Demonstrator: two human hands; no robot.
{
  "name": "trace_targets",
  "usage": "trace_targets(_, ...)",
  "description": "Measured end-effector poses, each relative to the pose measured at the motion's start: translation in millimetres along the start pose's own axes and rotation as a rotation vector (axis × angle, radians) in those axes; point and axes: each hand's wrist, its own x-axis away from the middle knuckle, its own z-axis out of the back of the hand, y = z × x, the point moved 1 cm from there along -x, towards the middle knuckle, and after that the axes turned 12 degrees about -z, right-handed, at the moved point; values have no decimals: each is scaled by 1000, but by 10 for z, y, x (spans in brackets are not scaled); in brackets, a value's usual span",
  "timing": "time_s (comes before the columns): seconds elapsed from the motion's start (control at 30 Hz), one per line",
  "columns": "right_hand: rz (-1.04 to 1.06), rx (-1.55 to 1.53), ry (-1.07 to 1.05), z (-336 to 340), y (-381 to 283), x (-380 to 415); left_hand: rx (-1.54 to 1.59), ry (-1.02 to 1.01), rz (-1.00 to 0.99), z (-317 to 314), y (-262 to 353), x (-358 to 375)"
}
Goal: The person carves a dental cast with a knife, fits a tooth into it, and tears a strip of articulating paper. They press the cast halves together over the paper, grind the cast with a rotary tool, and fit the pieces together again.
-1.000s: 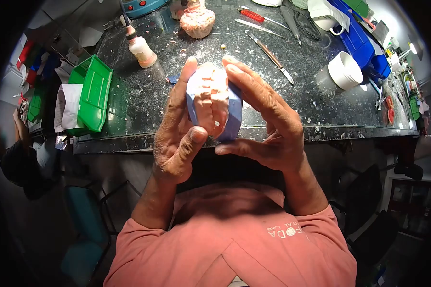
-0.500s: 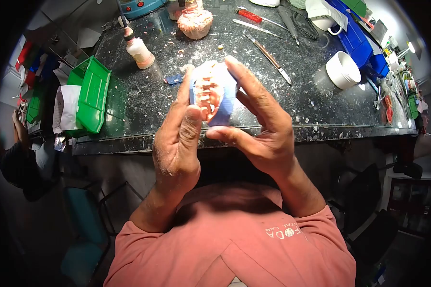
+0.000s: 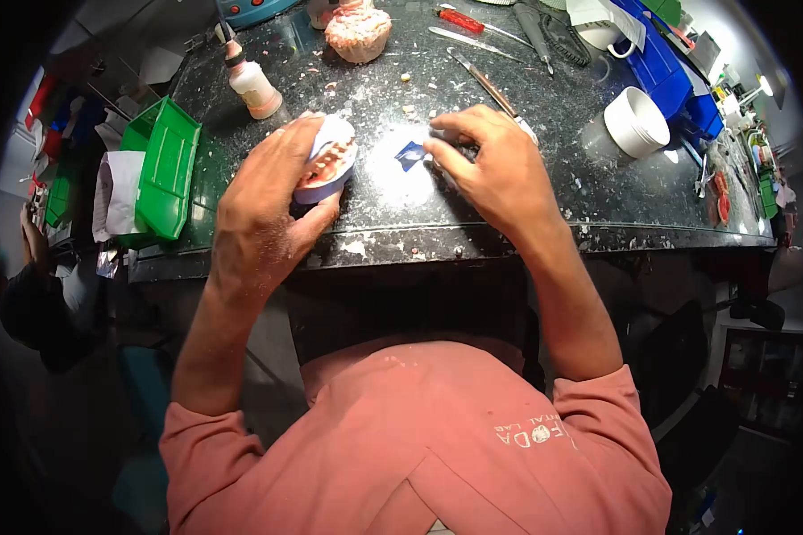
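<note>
Dental cast [image 3: 328,160]: pink teeth & gums set in a blue-white base, tilted, teeth side facing up and right, resting on the surface near its front edge, left of centre, w/ left hand [image 3: 263,209] wrapped over it. Small blue scrap [image 3: 409,155] lies flat just right of it, right hand [image 3: 491,169] fingertips touching it.

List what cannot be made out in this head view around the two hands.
- Dental model: its far side and base, hidden under the left hand.
- Right hand: whether its fingertips pinch the blue scrap or only touch the benchtop; too small.
- Blue device: cut off by the top edge.
</note>
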Motion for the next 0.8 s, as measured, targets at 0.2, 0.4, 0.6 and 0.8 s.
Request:
trace_targets(0.2,-30,-31,-109,-87,-104,-20,-82,-101,-229,-13,24,62)
trace_targets(0.4,-354,-922,-427,-113,-218,157,73,-197,-163,182,-5,18)
trace_targets(0.6,-348,-887,-452,-317,-309,263,336,-405,-45,340,-238,-176)
trace_targets(0.8,-328,-732,-409,-307,-382,283,210,-423,-145,348,-279,-294)
